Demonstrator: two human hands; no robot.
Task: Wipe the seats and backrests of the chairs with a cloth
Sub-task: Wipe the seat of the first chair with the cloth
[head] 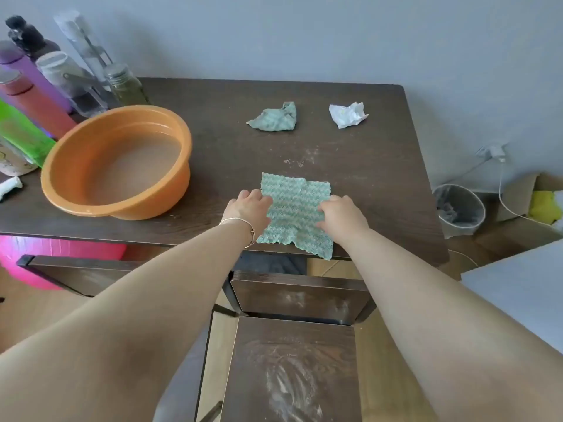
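Dark surface (365, 178) running out beyond the fingers, dusty in patches. Nearer than the fingers and below them, chair seat (292, 370) and backrest (301, 296), streaked pale and seemingly not yet wiped. Left of the fingers, orange basin (115, 162) holding water, likely for wetting. Between the fingers, green cloth (295, 208) spread flat, one corner overhanging. Left hand (248, 208) and right hand (341, 214) curled onto its side edges, pinching, probably to fold or lift.
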